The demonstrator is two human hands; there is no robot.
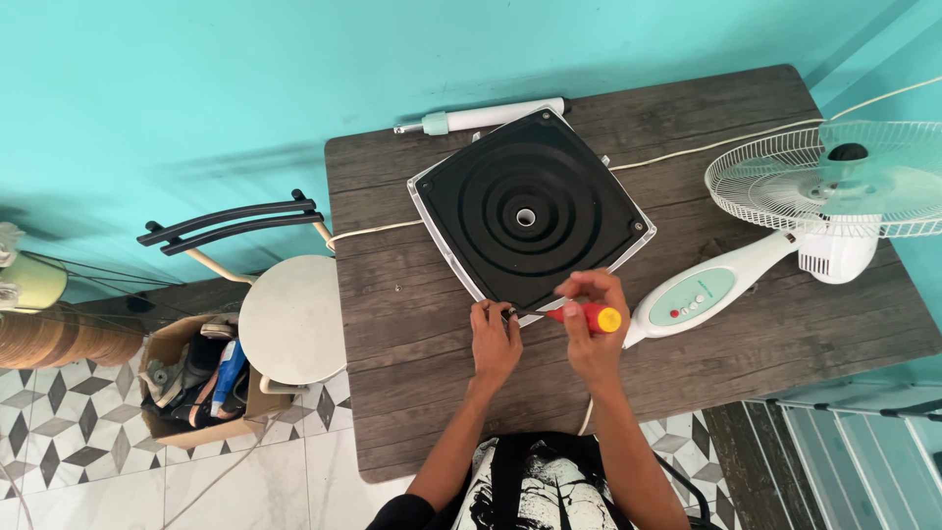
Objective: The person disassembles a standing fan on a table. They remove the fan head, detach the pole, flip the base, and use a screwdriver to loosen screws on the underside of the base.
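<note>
A square black fan base (pixel 530 208) with a white rim lies upside down on the dark wooden table (pixel 412 324), its ribbed underside showing concentric rings and a central hole. My right hand (pixel 595 329) grips a screwdriver (pixel 589 316) with a red and yellow handle, its shaft pointing left at the base's near corner. My left hand (pixel 494 339) rests at that same corner, fingers pinched around the screwdriver's tip; what it pinches is too small to tell.
A white fan head with wire grille (pixel 834 182) and control neck (pixel 702 294) lies at the right. A white pole (pixel 486 116) lies at the far edge. A white cord (pixel 378 231) crosses the table. A round stool (pixel 289 319) and a cardboard box of tools (pixel 191 383) stand left.
</note>
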